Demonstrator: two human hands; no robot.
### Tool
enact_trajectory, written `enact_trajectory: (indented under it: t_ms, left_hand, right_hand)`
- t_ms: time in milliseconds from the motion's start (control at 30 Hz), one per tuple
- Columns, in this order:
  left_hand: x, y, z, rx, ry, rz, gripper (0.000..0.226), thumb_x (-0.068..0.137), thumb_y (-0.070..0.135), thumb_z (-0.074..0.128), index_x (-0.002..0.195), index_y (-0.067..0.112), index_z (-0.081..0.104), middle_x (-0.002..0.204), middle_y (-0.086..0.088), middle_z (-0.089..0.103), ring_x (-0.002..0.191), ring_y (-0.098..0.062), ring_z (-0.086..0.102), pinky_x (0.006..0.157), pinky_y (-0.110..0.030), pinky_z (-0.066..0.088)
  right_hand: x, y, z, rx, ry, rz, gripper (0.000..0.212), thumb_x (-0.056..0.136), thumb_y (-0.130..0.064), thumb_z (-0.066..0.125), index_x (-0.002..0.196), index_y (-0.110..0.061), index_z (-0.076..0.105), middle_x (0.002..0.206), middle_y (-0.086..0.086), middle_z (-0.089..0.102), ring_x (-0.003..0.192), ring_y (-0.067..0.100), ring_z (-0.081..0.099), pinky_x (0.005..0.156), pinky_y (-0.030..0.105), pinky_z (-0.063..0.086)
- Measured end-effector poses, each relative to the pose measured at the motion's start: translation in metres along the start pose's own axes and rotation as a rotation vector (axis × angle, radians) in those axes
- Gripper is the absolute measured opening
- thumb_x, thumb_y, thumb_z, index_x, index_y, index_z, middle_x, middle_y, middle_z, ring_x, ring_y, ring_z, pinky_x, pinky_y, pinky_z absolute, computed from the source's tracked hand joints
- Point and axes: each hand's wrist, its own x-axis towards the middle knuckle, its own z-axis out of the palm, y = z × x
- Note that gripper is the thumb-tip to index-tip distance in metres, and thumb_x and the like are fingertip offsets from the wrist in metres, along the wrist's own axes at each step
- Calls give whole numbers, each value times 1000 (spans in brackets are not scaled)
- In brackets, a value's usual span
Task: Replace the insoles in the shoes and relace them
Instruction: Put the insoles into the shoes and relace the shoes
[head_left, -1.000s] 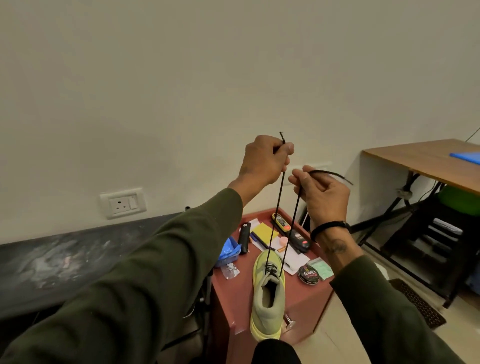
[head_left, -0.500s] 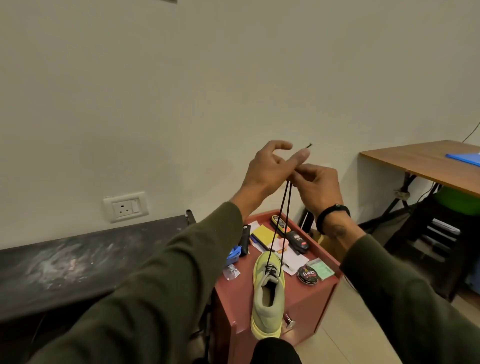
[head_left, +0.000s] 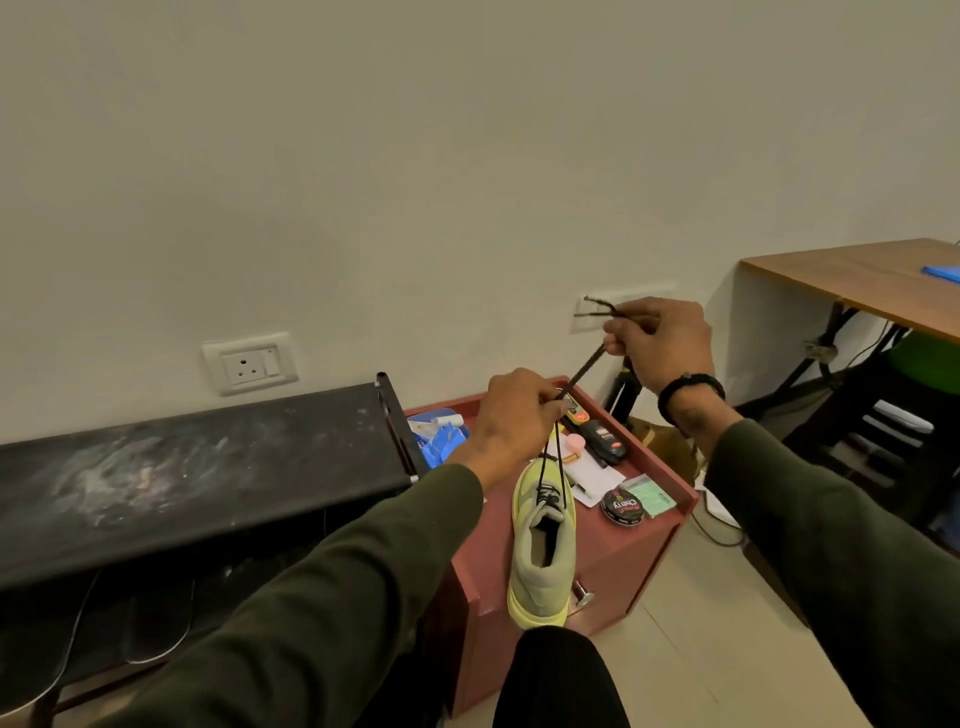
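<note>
Pinched between the curled fingers of the right hand: both ends of a black shoelace, the two tips poking out past the fingertips toward the wall. From that pinch, slanting down and to the left as a taut pair of strands into the left hand. There, gripped again by curled fingers closed over the strands, knuckles up. Below the left fingers, dropping almost straight down in two separate lines to the lowest eyelets of a pale yellow-green shoe. Standing under and slightly nearer than the left hand, toe toward the wall, heel at the near edge of a small red cabinet. Mouth of the shoe open; whether an insole lies inside, cannot tell.

Just right of the shoe, beneath the right hand: a round black polish tin, touching a green card, with white papers beside them. Farther back, under the slanted strands, a black device. Left of the left fingers, blue items at the cabinet's far corner. Further left, a dark scuffed bench and a wall socket. Well right of the right hand, a wooden desk. Black band on the right wrist; dark green sleeves on both arms.
</note>
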Motion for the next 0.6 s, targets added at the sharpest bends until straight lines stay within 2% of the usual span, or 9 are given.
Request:
enact_trajectory:
  t_ms: [67,100,167,200,267,300,367,500,600]
  left_hand:
    - [0,-7,-1,42,45,31,35,95,25,70,62,16,62,58,-1,59,51,-12,49,49,-18,29]
    - [0,-8,-2,44,61,47,35,94,25,70,61,14,64,57,-3,60,51,-15,49,49,-19,29]
    - [-2,-9,0,10,78,59,31,93,25,71,64,15,70,56,-1,61,50,-13,51,49,-20,33]
    - [-2,-9,2,-16,79,59,28,93,25,71,67,15,74,56,1,63,51,-13,55,50,-23,40]
    - [-1,-11,6,-59,79,46,28,92,26,70,68,13,75,58,-1,67,58,-20,66,57,-36,54]
    - [-1,-13,8,-76,84,33,29,92,25,70,67,12,75,58,-3,68,60,-24,67,59,-40,57]
    - [2,-16,11,-98,114,1,29,92,24,71,67,11,75,58,-3,68,61,-24,68,61,-38,57]
    - [3,-27,19,-102,192,-53,30,93,27,72,68,11,74,56,1,64,55,-14,57,56,-24,41]
    - [3,-32,27,-100,211,-116,31,92,30,71,68,11,73,57,0,65,59,-18,61,59,-29,47]
  right_hand:
    - [-8,26,6,-153,-66,-39,19,93,-8,67,109,-14,75,93,-2,76,81,9,72,84,29,60]
    - [-15,38,11,-219,-127,-72,19,93,-6,67,106,-15,76,95,-3,76,82,6,70,82,21,58]
    - [-33,54,22,-289,-295,-106,19,92,-4,66,100,-16,79,90,-6,75,79,0,66,68,6,49]
    - [-40,60,28,-307,-377,-120,17,91,-5,67,96,-16,80,85,-7,74,76,2,67,65,8,50]
    - [-53,72,38,-300,-498,-145,17,89,-5,68,82,-15,79,74,-3,74,71,17,70,67,35,59]
    - [-57,74,40,-271,-537,-141,17,88,-4,68,78,-13,77,73,2,73,72,25,70,70,46,59]
    - [-62,78,41,-182,-603,-92,16,91,-1,64,83,-7,76,82,14,72,81,37,68,77,56,56]
    - [-71,80,36,151,-648,171,29,97,2,53,105,-12,77,104,6,76,104,25,70,96,47,56]
    - [-77,81,35,252,-671,245,23,102,-20,56,107,-7,74,107,9,76,108,25,70,99,44,53]
